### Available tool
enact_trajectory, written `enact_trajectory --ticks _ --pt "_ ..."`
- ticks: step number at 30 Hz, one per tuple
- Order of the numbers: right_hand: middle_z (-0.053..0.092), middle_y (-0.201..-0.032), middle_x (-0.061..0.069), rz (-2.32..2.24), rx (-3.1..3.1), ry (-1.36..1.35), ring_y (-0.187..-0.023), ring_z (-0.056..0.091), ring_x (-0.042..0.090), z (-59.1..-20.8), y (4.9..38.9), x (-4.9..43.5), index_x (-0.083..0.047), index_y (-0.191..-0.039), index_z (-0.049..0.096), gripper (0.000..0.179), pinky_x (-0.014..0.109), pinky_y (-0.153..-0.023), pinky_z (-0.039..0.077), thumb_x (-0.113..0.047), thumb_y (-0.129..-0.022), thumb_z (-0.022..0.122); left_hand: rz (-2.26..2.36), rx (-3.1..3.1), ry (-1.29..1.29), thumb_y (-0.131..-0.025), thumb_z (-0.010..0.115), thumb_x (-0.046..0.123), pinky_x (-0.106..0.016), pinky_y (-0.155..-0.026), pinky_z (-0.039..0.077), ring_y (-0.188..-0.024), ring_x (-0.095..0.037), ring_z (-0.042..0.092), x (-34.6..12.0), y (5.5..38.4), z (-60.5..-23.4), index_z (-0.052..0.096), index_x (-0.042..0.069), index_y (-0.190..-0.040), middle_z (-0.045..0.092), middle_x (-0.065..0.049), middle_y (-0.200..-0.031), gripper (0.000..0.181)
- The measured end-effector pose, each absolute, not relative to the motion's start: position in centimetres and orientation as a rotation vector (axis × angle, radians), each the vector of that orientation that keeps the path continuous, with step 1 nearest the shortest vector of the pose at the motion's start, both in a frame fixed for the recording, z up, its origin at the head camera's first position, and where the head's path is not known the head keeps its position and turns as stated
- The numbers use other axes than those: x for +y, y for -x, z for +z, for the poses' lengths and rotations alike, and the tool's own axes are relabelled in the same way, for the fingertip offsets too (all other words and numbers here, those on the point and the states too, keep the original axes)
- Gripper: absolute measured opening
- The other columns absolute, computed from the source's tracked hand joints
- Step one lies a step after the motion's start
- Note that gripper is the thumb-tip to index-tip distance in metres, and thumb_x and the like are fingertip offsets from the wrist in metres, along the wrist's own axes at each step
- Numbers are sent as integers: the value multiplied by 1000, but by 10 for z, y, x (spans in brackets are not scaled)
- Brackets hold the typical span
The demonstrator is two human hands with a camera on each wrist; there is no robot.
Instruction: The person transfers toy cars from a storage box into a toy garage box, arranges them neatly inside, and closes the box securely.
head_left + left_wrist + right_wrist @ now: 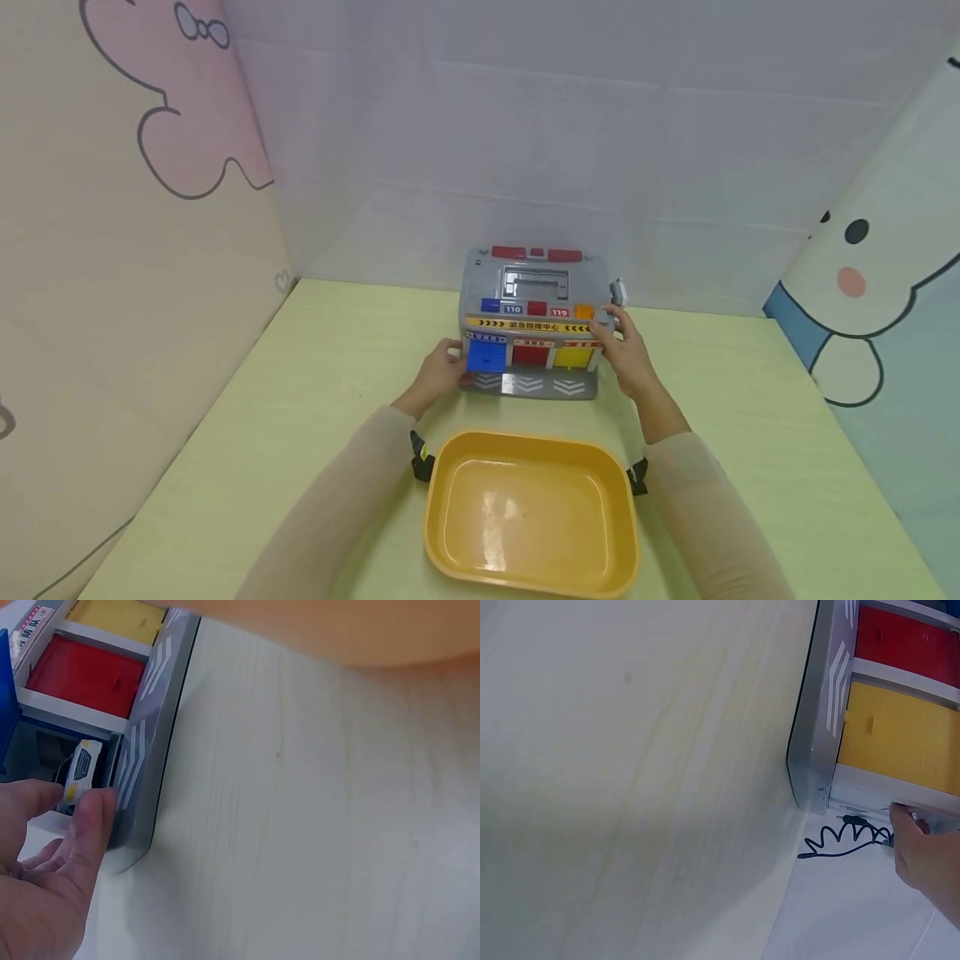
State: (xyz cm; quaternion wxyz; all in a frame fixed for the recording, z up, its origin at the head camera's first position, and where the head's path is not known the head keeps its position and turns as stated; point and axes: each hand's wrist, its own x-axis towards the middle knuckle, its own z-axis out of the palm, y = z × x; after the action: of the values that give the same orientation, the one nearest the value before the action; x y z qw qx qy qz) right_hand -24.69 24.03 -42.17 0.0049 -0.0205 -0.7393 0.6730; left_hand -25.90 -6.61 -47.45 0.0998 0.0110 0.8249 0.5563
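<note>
A grey toy emergency station (536, 287) with a yellow sign strip stands at the back of the table. Its blue door (487, 357) is raised, while the red door (530, 356) and yellow door (573, 358) are down. At the open bay, my left hand (441, 371) pinches the near end of a small white-and-yellow toy car (84, 766) between thumb and fingers. The car sits partly inside the bay. My right hand (628, 354) grips the station's upper right side, with part of its fingers hidden in the right wrist view.
A yellow plastic tray (532, 575) lies between my forearms, in front of the station. A black coiled cord (840, 844) hangs at the station's right side, near a small grey piece (618, 293). Behind the station rises a pale cloth wall (540, 150).
</note>
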Motion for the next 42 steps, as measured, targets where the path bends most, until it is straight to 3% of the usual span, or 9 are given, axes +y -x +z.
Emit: enact_trajectory --ticks 12,21,27,31,38,42 --pt "32 -133 17 2108 -2304 31 -106 47 18 -424 248 242 -8 -145 31 53 45 -107 34 -28 -102 54 1728 2475 -40 -96 55 10 -39 -81 56 -81 -24 69 -73 243 -463 48 2 -129 67 -14 -99 35" --pt "35 -129 15 2100 -2296 16 -101 49 14 -424 249 241 -8 -145 31 52 41 -102 38 -27 -102 54 1722 2697 -169 -97 59 16 -38 -85 53 -102 -25 58 -70 238 -434 51 3 -126 57 -12 -115 33" --pt "34 -131 16 2101 -2308 14 -103 48 16 -424 248 242 -7 -145 30 54 43 -104 37 -28 -102 54 1598 2760 -289 -92 65 13 -39 -95 47 -116 -27 44 -65 238 -418 38 4 -139 37 -16 -133 55" --pt "35 -129 15 2099 -2314 16 -102 49 15 -425 247 242 -7 -145 30 53 42 -105 37 -28 -102 53 1422 2787 -310 -88 71 12 -44 -101 44 -122 -31 44 -60 242 -412 29 9 -150 29 -19 -142 75" --pt "35 -129 15 2103 -2314 21 -103 49 16 -426 246 241 -8 -145 31 52 43 -105 37 -27 -102 54 1249 2828 -304 -83 77 8 -43 -95 49 -110 -35 54 -53 253 -412 21 16 -155 28 -26 -141 91" --pt "34 -131 16 2105 -2308 25 -104 48 17 -426 247 241 -8 -145 31 52 43 -105 37 -27 -102 54 1189 2849 -296 -82 79 8 -44 -89 53 -104 -35 57 -52 259 -412 19 19 -156 36 -26 -131 95"
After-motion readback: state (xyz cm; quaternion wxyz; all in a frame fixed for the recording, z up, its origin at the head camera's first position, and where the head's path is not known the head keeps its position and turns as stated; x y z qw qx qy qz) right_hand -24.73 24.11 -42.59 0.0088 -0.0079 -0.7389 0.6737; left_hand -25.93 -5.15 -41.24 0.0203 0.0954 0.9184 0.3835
